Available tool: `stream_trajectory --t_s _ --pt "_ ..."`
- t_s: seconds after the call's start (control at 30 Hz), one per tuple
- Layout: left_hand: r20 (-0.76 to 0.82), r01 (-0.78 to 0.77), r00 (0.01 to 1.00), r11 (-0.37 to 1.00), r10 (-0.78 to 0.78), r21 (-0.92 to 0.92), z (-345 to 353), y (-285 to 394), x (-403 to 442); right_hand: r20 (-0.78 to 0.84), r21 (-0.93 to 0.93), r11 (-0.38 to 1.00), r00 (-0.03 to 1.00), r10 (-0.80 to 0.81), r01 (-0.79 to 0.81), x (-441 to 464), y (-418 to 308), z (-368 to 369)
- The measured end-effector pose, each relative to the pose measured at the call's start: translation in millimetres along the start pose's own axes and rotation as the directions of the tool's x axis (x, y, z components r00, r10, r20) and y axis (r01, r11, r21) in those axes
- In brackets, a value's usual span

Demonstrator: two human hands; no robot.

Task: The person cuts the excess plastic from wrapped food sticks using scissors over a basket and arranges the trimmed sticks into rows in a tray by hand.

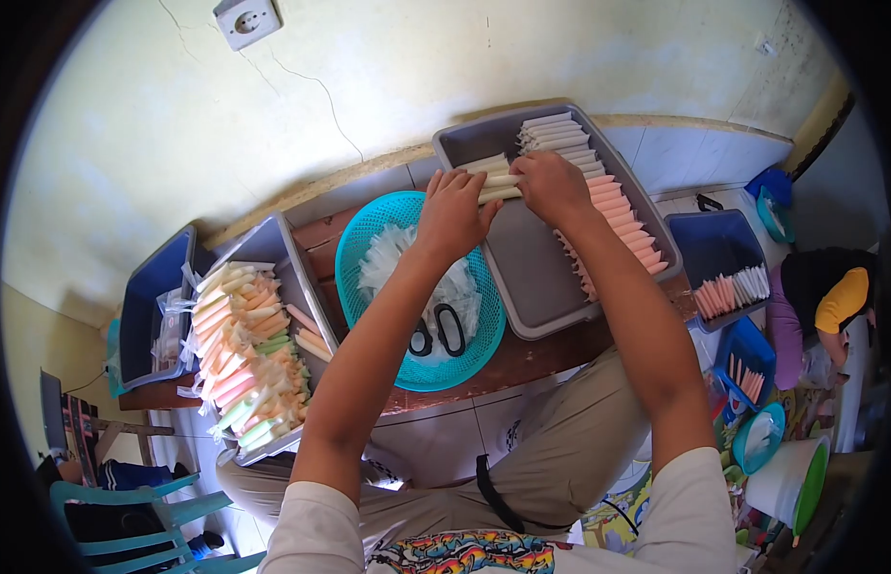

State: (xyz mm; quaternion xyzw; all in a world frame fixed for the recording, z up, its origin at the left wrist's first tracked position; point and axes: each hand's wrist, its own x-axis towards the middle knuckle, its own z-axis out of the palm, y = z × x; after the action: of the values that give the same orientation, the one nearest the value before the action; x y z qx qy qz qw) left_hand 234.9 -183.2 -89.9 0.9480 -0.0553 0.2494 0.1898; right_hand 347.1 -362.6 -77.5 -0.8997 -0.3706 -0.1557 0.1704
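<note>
Both hands are over the grey tray at the upper middle. My left hand rests closed around the left ends of a few cream sticks. At their right ends, the fingers of my right hand are pinched together on the sticks. White sticks lie in a row at the tray's back, and pink sticks line its right side. Left of the tray, a turquoise basket holds clear plastic wrappers and black-handled scissors.
A grey tray heaped with colourful sticks stands left, beside a blue bin. Another blue bin with sticks stands right. A person bends at the far right. A turquoise chair is lower left.
</note>
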Motion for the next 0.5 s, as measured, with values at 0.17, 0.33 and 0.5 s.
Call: stream_trajectory --t_s 0.17,0.33,0.5 --pt "0.103 -0.01 0.995 0.992 -0.003 0.126 13.7 -6.8 10.7 0.038 -0.068 0.997 0.998 -0.043 0.045 11.2 2.9 14.7" --pt "0.319 0.026 0.943 0.979 -0.09 0.201 11.5 -8.0 23.0 0.105 -0.07 0.995 0.992 -0.068 0.076 19.6 6.7 37.7" --pt "0.396 -0.003 0.91 0.953 -0.122 0.302 9.2 -4.8 29.9 0.128 -0.037 0.994 0.987 -0.096 0.102 24.8 14.9 60.4"
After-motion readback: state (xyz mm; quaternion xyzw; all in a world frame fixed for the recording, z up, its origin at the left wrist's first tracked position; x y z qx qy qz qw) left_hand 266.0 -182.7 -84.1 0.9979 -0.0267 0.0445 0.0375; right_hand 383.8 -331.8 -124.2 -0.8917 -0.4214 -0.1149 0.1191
